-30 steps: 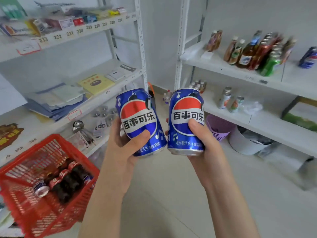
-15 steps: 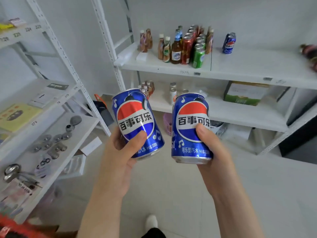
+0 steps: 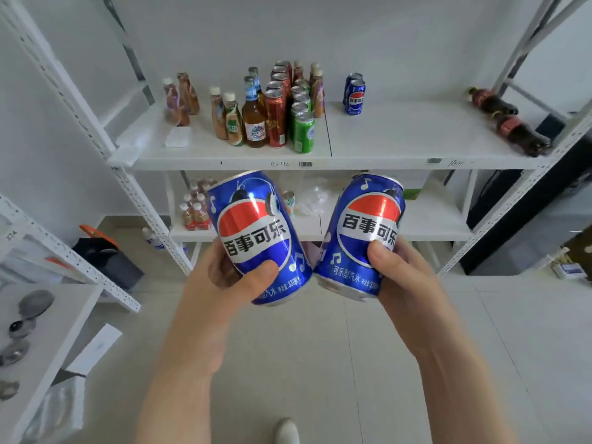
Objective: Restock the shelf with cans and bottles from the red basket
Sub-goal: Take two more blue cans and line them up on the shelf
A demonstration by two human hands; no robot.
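Note:
My left hand (image 3: 221, 283) grips a blue Pepsi can (image 3: 256, 232), tilted slightly left. A second blue Pepsi can (image 3: 365, 232) sits in my right hand (image 3: 400, 277), leaning right; the two cans nearly touch at their bases. Both are held in front of the white shelf (image 3: 384, 158), below its upper board. On that board stand two blue Pepsi cans (image 3: 354, 94), rows of red and green cans (image 3: 288, 113), several bottles (image 3: 237, 120), and dark cola bottles (image 3: 509, 123) lying at the right. The red basket is out of view.
A lower shelf board (image 3: 429, 225) holds small bottles (image 3: 195, 209), a can and plastic wrap. A second white rack (image 3: 38, 315) with metal parts stands at the left. A dark bag (image 3: 105, 254) sits on the floor. My shoe (image 3: 286, 431) shows at the bottom.
The view has swung right from the red basket to face the drinks shelf, which is now closer and centred. Both hands still hold their cans, now tipped apart at the tops.

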